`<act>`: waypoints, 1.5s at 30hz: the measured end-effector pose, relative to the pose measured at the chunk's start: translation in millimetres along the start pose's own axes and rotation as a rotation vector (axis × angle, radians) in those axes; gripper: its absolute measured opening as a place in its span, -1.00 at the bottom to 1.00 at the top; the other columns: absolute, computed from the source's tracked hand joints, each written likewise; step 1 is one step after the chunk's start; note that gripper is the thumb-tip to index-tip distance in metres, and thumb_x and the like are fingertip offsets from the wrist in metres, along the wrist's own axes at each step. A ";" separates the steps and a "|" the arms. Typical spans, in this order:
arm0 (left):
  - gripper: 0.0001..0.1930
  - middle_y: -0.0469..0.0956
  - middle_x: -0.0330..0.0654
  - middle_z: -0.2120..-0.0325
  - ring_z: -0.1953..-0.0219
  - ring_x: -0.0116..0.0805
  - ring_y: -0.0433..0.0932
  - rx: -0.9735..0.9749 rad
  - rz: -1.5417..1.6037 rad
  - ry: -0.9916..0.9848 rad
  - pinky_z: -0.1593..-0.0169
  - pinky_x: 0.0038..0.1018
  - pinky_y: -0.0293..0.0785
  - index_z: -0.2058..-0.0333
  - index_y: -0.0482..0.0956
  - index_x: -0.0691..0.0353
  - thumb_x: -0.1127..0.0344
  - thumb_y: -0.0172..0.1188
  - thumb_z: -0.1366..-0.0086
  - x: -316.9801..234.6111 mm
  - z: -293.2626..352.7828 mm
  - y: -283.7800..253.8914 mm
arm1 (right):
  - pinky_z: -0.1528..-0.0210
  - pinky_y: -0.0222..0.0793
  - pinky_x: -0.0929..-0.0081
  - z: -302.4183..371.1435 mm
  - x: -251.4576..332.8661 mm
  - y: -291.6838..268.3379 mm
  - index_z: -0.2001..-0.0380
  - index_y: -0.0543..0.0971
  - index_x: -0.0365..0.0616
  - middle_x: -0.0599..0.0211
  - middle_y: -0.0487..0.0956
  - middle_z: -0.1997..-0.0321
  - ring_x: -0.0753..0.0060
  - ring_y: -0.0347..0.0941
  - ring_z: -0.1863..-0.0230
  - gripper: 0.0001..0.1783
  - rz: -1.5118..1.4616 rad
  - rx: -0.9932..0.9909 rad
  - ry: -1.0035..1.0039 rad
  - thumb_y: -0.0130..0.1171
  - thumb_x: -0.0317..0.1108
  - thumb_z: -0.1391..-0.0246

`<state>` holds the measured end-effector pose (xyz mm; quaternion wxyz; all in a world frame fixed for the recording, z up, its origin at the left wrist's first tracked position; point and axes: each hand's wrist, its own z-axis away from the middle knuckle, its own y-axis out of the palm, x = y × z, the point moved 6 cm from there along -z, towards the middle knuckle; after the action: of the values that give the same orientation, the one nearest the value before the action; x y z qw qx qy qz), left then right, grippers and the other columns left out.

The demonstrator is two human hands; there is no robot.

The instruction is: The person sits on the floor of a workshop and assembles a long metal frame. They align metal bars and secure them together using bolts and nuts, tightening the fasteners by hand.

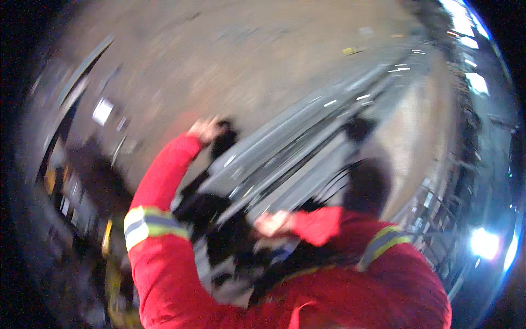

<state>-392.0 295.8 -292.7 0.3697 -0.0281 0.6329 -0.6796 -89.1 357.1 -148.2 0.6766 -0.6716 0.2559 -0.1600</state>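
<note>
Motion blur smears most of the picture. My left hand (206, 130) reaches forward at the end of a red sleeve with a reflective band. Right beside its fingertips is a dark patch (224, 138); whether it is an object or a shadow, I cannot tell. My right hand (272, 223) is drawn in close before my body, over the near end of long grey metal bars (307, 131). The fingers of both hands are too blurred to show what they hold, if anything. The bars run away from me toward the upper right, side by side.
Brownish ground (246, 55) spreads beyond the bars. A small white piece (102, 112) lies on the left, and a yellow piece (349, 51) lies far off. Metal framework (438, 214) stands at the right, near a bright lamp (485, 243). Yellow parts (112, 279) show at the lower left.
</note>
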 end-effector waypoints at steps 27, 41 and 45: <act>-0.73 0.48 -0.08 0.42 0.54 -0.45 0.47 -1.097 1.145 -0.593 0.44 -0.57 0.43 0.18 0.40 0.40 0.49 0.10 -0.11 -126.5 392.2 -227.6 | -0.14 -0.16 0.21 -67.3 -14.8 -85.5 -0.03 0.19 0.08 0.32 0.23 0.06 0.23 0.08 -0.07 0.11 -0.373 -0.083 0.258 0.43 -0.05 0.82; -0.65 0.50 -0.14 0.40 0.44 -0.44 0.47 -1.049 1.202 -0.764 0.34 -0.58 0.42 0.17 0.41 0.44 0.50 0.17 -0.02 -220.8 456.4 -147.4 | -0.13 0.02 0.25 -67.9 -16.7 -118.2 0.06 0.36 -0.03 0.17 0.29 0.06 0.12 0.11 -0.07 -0.24 -0.585 -0.317 0.337 0.35 -0.09 0.44; -0.51 0.52 -0.19 0.44 0.46 -0.49 0.47 -0.856 0.858 -0.837 0.39 -0.62 0.36 0.17 0.42 0.35 0.28 0.31 0.10 -216.2 404.7 -161.1 | -0.04 0.14 0.33 -62.4 -27.8 -130.0 0.31 0.52 -0.06 0.29 0.45 0.26 0.21 0.25 0.04 -0.62 -0.716 -0.562 0.603 0.28 -0.25 0.32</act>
<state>-105.6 60.4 22.0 0.7704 -0.1772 0.6041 -0.1010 -130.3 315.0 -13.6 0.2707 -0.7962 0.2268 -0.4913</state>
